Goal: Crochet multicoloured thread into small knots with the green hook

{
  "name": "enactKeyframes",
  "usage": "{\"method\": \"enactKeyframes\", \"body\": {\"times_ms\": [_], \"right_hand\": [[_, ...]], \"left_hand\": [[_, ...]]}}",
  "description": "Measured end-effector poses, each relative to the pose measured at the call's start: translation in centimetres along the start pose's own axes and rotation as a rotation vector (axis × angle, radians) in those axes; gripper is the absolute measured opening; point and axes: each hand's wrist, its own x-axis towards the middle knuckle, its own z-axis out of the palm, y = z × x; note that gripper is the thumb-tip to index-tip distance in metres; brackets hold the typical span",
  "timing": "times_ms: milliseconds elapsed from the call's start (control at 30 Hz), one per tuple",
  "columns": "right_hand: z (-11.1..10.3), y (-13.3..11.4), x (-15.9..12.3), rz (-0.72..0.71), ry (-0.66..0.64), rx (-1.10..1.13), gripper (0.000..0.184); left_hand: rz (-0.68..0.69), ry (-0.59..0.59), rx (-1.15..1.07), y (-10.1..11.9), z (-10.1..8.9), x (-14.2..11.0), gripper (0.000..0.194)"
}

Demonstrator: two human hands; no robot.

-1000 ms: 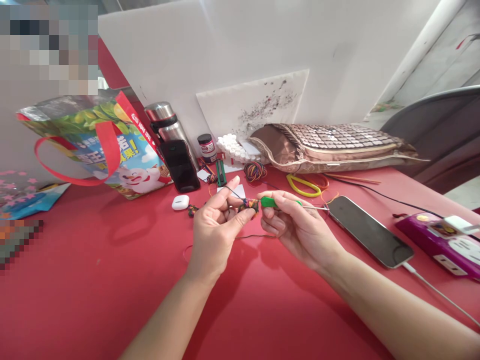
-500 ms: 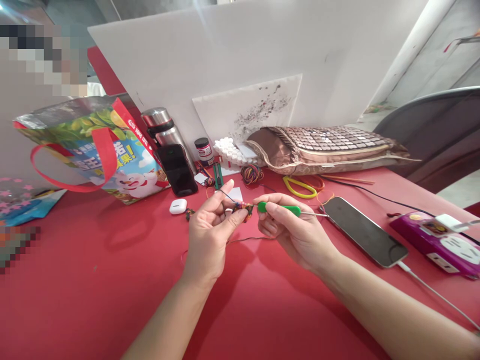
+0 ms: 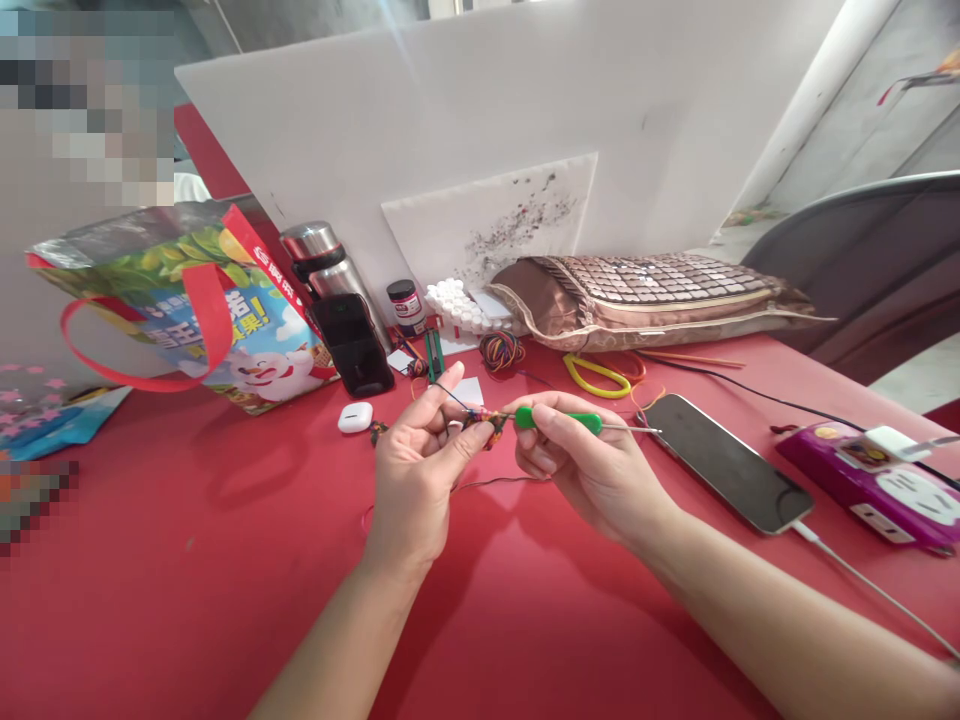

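Observation:
Between the thumb and fingers of my left hand (image 3: 420, 455) is a small multicoloured crocheted piece (image 3: 489, 428). A dark strand of yarn runs over the raised index finger of that hand. My right hand (image 3: 581, 450) grips a crochet hook (image 3: 559, 419) by its green handle. One thin metal end points left and meets the top edge of the crocheted piece; whether it passes through a loop is too small to tell. The other metal end sticks out to the right, near a phone. A loose dark strand lies on the table below both hands.
On the red table (image 3: 247, 620), a phone (image 3: 731, 460) and purple power strip (image 3: 870, 485) lie right. Behind my hands are a yarn ball (image 3: 502, 351), yellow-handled scissors (image 3: 598, 377) and a brown cushion (image 3: 660, 300). Leftward stand a steel flask (image 3: 330, 262), upright phone (image 3: 354, 345), earbud case (image 3: 355, 417) and bag (image 3: 247, 310).
The hook and the crocheted piece have shifted only slightly, with both hands keeping their grip. The view has tilted a little.

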Motion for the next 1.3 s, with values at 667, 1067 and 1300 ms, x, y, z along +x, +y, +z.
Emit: {"method": "enactKeyframes", "body": {"times_ms": [667, 1067, 1300], "right_hand": [[0.29, -0.13, 0.23, 0.075, 0.022, 0.128, 0.018], [0.29, 0.04, 0.3, 0.174, 0.014, 0.237, 0.024], [0.47, 0.6, 0.21, 0.217, 0.011, 0.315, 0.024]], "left_hand": [[0.064, 0.012, 0.075, -0.05, -0.23, 0.04, 0.058], [0.049, 0.009, 0.075, -0.26, -0.27, 0.12, 0.059], [-0.009, -0.014, 0.081, -0.06, 0.0, -0.46, 0.053]]}}
